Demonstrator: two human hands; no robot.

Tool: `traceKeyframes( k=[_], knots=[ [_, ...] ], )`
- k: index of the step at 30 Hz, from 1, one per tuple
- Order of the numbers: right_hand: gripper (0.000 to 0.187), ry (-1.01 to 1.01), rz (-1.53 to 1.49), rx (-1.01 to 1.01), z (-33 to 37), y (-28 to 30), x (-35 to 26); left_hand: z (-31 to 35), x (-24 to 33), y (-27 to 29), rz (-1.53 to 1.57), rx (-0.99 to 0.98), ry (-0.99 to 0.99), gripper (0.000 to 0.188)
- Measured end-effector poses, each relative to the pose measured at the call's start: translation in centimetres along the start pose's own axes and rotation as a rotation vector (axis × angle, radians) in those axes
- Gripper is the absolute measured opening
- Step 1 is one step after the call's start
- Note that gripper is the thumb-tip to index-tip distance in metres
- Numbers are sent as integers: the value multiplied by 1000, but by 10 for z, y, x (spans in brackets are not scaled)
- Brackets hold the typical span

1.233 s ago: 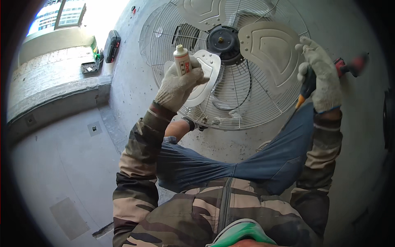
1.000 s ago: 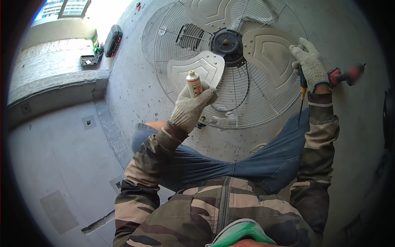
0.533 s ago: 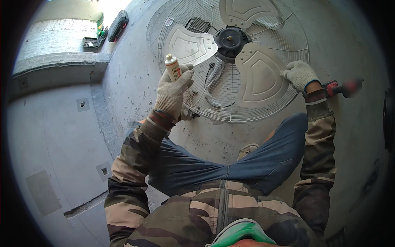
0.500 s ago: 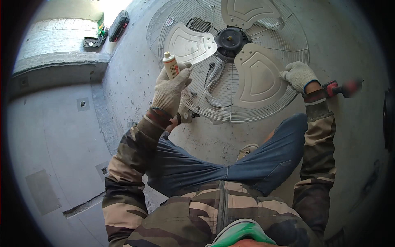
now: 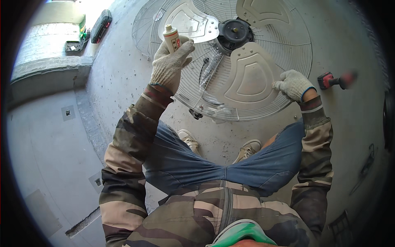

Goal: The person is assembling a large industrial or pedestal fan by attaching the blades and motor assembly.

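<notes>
My left hand (image 5: 170, 61), in a white knit glove, is closed around a white tube (image 5: 171, 38) with a narrow cap and orange markings, held cap up over the left side of a large fan. My right hand (image 5: 294, 85), also gloved, has its fingers curled at the right edge of the lower fan blade (image 5: 251, 78); its fingertips are partly hidden. Three pale metal blades sit around the black hub (image 5: 235, 36). Behind them lies the round wire guard (image 5: 302, 49). The left blade (image 5: 191, 22) is just beyond the tube.
A red and black power drill (image 5: 335, 80) lies on the floor to the right. At the far left are a dark tool case (image 5: 101, 26) and an open box (image 5: 74, 46) beside a raised ledge (image 5: 49, 68). My shoes (image 5: 249, 150) are below the fan.
The fan blades have turned clockwise, with my right hand staying at the lower one. My left hand still holds the tube. My left foot has drawn back from the guard.
</notes>
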State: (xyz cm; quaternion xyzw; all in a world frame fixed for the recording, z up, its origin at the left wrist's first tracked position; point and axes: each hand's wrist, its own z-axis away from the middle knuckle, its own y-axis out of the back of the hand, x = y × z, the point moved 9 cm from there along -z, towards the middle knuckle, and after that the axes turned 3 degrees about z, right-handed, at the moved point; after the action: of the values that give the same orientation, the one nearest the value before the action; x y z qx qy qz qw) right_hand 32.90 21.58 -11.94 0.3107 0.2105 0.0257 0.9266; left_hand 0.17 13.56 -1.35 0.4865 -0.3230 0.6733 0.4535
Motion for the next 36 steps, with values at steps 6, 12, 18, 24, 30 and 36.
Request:
traceKeyframes(
  k=[6, 12, 18, 24, 30, 36],
  knots=[
    [22, -21, -279, 216, 20, 7, -3, -21, -13, -13, 37, -110, 22, 40],
    [40, -180, -121, 252, 33, 8, 6, -40, -22, -36, 61, -267, 24, 49],
    [41, -299, -89, 344, 46, 11, 10, -60, -36, -30, 153, -286, -27, 44],
    [41, -450, -134, 438, 58, 15, 29, -79, -54, -27, -11, -203, -113, 38],
    [46, -478, 19, 407, 43, 23, 32, -83, -43, -27, 3, -246, -157, 32],
    [42, -440, 67, 152, 32, 14, 20, -92, -10, -26, -226, -217, -400, 28]
  ],
)
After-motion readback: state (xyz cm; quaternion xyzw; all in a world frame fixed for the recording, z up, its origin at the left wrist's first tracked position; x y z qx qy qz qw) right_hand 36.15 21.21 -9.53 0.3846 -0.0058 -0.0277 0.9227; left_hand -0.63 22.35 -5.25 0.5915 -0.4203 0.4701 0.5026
